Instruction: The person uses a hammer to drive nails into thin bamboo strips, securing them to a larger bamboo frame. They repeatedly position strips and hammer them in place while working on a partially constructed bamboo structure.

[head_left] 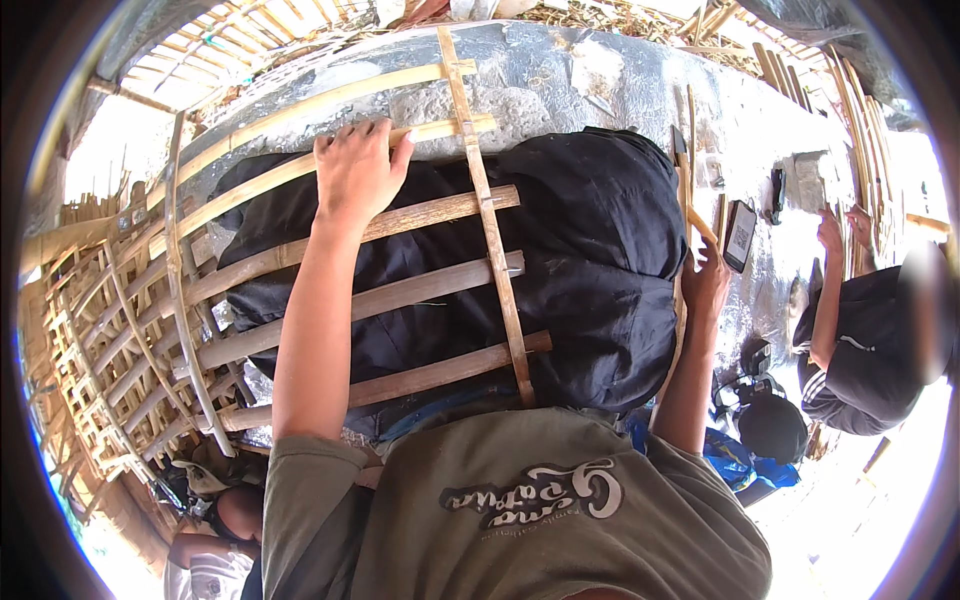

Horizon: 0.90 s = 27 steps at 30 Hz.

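A bamboo lattice [483,200] of split slats lies across black cloth [600,220] that seems to cover my legs. Toward the upper middle, my left hand [362,168] is closed over one of its long slats [265,182], thumb along the near side. On the right, my right hand [708,280] closes on the pale wooden handle [702,226] of a tool lying on the silvery sheet. A narrow dark metal piece [679,142] shows farther up, beside the same handle line; whether it belongs to that tool I cannot tell.
Silvery sheeting [500,70] covers the ground. A phone [739,236] lies right of my right hand. At the far right a person [865,340] in dark clothes handles bamboo strips [865,150]. Another person [215,560] sits at lower left, near stacked bamboo lattice [85,370].
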Motion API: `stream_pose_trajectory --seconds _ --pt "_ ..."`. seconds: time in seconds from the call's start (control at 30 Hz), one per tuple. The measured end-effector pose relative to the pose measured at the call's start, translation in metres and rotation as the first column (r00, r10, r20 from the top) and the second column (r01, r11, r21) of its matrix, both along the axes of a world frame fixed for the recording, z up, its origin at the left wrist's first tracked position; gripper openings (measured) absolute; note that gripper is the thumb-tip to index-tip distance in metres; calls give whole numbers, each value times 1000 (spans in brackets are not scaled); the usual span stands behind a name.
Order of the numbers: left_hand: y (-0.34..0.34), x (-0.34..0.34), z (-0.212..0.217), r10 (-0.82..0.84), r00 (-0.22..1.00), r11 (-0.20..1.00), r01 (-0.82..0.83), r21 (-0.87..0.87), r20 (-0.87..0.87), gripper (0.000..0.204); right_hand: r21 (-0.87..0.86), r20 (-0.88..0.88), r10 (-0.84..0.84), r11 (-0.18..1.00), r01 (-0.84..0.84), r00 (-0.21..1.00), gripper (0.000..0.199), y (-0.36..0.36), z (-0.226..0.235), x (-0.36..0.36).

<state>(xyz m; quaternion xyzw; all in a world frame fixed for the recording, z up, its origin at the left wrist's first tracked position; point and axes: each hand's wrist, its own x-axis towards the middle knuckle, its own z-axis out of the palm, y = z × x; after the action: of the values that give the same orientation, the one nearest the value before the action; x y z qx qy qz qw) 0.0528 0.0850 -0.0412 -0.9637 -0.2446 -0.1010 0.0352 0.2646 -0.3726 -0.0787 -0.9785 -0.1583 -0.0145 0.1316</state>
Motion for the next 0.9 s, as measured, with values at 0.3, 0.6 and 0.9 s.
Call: stream_pose_trajectory --seconds 0.3,0.6,0.9 --pt "1 -1 -1 -15 999 1000 15 21 30 33 448 -155 47 894 27 987 48 66 44 -27" --pt "-2 0 6 13 999 1000 -13 -2 -41 34 402 -144 -16 912 74 989 55 69 44 -24" --pt "0 -1 2 -42 996 998 37 56 80 33 -94 -87 -147 986 139 985 36 1 29 13"
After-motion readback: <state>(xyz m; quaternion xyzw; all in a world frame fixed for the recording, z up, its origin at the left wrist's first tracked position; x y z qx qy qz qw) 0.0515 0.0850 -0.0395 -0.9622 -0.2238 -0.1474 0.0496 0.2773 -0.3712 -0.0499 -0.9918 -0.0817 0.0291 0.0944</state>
